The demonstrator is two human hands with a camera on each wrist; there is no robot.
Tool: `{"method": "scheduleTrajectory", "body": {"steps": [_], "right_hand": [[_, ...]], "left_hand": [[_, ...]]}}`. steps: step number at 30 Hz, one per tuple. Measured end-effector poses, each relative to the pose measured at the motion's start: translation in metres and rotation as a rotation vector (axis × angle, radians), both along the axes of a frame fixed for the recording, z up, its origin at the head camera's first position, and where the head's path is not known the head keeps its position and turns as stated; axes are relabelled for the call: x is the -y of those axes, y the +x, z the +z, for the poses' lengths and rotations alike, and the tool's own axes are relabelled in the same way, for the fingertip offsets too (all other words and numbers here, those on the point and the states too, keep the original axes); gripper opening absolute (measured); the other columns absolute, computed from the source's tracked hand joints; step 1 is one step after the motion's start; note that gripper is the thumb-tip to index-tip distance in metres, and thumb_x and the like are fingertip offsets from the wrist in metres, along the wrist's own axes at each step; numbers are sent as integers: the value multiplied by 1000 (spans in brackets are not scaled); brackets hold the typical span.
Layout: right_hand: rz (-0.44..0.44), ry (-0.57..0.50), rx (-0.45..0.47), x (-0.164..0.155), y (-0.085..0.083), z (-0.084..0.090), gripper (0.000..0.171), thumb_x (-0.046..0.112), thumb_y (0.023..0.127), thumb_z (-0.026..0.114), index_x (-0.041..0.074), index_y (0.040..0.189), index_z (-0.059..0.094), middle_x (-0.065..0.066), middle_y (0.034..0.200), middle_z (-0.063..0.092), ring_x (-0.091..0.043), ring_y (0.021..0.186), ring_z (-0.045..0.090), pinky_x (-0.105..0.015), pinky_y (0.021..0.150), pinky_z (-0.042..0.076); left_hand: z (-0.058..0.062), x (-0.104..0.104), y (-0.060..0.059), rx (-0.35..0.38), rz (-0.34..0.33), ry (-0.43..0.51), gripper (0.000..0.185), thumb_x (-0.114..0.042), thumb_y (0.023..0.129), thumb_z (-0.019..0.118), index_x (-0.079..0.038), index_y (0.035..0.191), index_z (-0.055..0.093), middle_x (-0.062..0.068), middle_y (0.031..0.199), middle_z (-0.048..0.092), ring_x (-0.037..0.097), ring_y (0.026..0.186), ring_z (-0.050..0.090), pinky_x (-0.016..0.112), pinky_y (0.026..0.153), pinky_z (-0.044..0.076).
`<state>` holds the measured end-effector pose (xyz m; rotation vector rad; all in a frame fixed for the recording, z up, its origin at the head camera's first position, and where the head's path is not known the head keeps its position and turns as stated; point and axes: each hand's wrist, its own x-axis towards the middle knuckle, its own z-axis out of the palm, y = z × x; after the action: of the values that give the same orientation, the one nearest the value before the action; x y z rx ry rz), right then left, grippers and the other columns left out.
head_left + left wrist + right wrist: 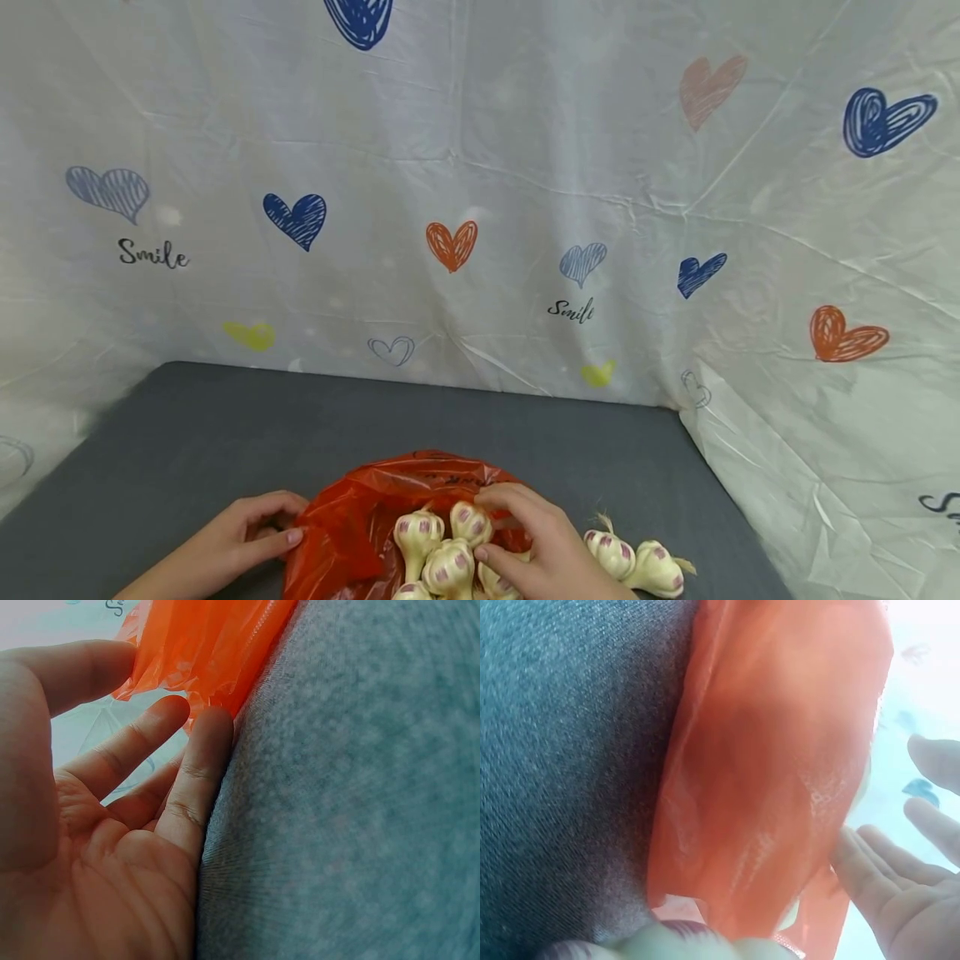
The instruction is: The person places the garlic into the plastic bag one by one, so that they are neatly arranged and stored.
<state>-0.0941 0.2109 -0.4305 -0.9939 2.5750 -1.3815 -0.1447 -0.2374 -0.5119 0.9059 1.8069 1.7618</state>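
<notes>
A red plastic bag (337,533) stands with its mouth spread, holding several garlic bulbs (450,567), cream-white with purple patches. At the bag's left side is my left hand (251,533); its thumb and relaxed fingers touch the plastic, as the left wrist view also shows on the orange-looking bag (202,645). My right hand (543,542) reaches over the bag's right rim, thumb and fingertips right by the upper bulb (470,522). In the right wrist view, the right hand (907,900) has its fingers extended beside the bag (765,765).
Two more garlic bulbs (656,571) lie outside the bag, to the right of my right hand. A dark grey cloth surface (420,417) lies under everything. Behind and at the sides hangs a white sheet (510,183) printed with hearts and "Smile".
</notes>
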Motion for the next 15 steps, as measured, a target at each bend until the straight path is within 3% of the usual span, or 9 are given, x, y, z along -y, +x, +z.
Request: {"method": "scheduleTrajectory", "body": {"steps": [8, 15], "right_hand": [[-29, -21, -155, 0, 2, 5, 40, 12, 104, 78, 14, 143, 66, -10, 138, 69, -29, 121, 69, -40, 96, 61], [-60, -80, -78, -7, 5, 16, 37, 15, 107, 75, 11, 142, 65, -13, 142, 65, -33, 124, 69, -44, 98, 62]], "left_hand": [[-3, 2, 0, 14, -25, 35, 35, 3, 116, 41, 4, 145, 62, 12, 131, 73, 24, 111, 72, 33, 94, 61], [-3, 0, -1, 3, -12, 22, 35, 2, 116, 42, 3, 144, 64, 12, 130, 74, 24, 110, 73, 33, 94, 61]]}}
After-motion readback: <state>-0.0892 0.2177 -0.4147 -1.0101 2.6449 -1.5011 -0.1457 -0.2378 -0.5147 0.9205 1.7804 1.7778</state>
